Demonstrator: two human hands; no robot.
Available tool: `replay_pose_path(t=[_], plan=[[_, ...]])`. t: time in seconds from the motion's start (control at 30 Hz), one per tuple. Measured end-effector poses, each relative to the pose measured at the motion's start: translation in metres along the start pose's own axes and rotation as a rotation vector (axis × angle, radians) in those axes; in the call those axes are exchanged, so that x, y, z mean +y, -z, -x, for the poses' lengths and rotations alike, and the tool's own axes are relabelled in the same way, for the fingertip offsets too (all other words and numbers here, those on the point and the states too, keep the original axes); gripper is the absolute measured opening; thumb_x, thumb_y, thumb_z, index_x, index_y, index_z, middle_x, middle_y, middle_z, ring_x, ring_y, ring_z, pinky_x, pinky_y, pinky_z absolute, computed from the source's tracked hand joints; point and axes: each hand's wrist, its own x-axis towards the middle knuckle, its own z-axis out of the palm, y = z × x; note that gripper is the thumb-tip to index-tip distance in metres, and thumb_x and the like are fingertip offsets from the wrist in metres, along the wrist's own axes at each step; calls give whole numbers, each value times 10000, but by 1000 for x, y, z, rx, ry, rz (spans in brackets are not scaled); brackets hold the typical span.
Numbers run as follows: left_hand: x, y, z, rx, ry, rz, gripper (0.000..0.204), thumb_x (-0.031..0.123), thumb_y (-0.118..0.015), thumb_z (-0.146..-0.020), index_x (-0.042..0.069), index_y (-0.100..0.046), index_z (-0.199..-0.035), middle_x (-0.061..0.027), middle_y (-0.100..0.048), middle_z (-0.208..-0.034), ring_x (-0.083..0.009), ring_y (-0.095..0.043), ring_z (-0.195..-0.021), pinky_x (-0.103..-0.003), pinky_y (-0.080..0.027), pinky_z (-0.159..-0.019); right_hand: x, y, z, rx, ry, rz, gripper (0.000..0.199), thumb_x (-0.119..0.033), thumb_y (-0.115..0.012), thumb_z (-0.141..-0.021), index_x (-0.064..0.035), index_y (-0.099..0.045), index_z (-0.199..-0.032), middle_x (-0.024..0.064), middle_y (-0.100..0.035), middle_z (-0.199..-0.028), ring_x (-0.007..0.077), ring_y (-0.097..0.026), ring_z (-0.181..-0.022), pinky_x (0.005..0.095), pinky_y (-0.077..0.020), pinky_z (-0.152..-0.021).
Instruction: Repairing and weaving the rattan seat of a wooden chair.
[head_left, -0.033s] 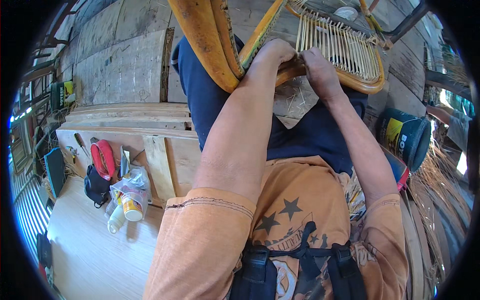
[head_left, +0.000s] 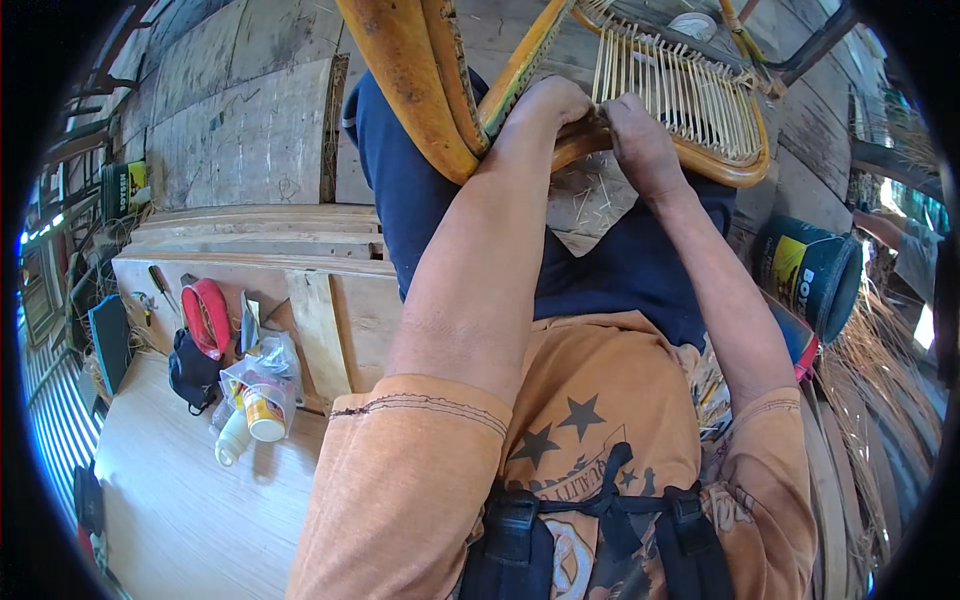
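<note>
A curved rattan frame (head_left: 725,175) with pale cane strips (head_left: 680,95) strung across it lies over my knees at the upper right. My left hand (head_left: 562,102) is closed at the frame's near left edge, its fingers bent away and mostly hidden. Close beside it, my right hand (head_left: 638,140) has its fingers pressed together at the same edge. Whatever the fingertips pinch is too small to make out. Thick orange-brown rattan poles (head_left: 415,90) rise past my left forearm, their lower bend against it.
Plank flooring (head_left: 230,130) spreads ahead. A dark green bucket (head_left: 815,275) stands right of my knee, near loose fibres (head_left: 885,370). On the left, a plastic bag with a yellow cup (head_left: 265,415), a white bottle (head_left: 233,440), a dark bag (head_left: 192,372) and a red pouch (head_left: 205,318) sit by a wooden box.
</note>
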Motion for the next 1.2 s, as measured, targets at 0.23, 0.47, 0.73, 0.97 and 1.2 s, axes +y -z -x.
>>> replay_pose_path(t=[0.23,0.47,0.73,0.97,1.2], plan=[[-13,-6,-9,12,-117,-27,290,144,-452,-745,46,-655,-927,-199,-593,-1009,-340,-573,-960,-388,-454,-816,-5,-2,-3,45,36,39,122,-23,-440,-817,-58,-490,-921,139,-478,-848,346,-547,-769,419,-470,-622],[-18,-4,-10,40,-344,-366,298,135,-449,-750,44,-650,-950,-179,-590,-1038,-339,-574,-961,-396,-455,-827,-5,-4,-1,88,16,7,136,-39,-463,-802,-66,-501,-930,132,-482,-842,332,-553,-762,406,-476,-622],[-8,-4,0,13,-30,124,296,93,-438,-787,65,-637,-1004,-130,-601,-1056,-268,-571,-932,-363,-467,-770,-5,-2,-3,-4,37,54,168,-16,-451,-789,-57,-501,-944,125,-479,-868,325,-546,-801,400,-471,-641],[-6,3,8,-28,-85,-8,292,88,-436,-773,50,-653,-964,-168,-584,-1073,-314,-572,-984,-384,-463,-834,-9,-3,-9,-64,24,74,182,4,-450,-771,-49,-498,-938,124,-485,-887,328,-545,-813,396,-468,-667],[-14,-2,-1,-24,-79,161,271,89,-490,-755,67,-659,-965,-140,-603,-1055,-307,-571,-988,-379,-475,-822,-9,-4,-9,-30,-2,99,157,-6,-454,-767,-52,-499,-910,126,-496,-864,337,-553,-801,410,-468,-649]])
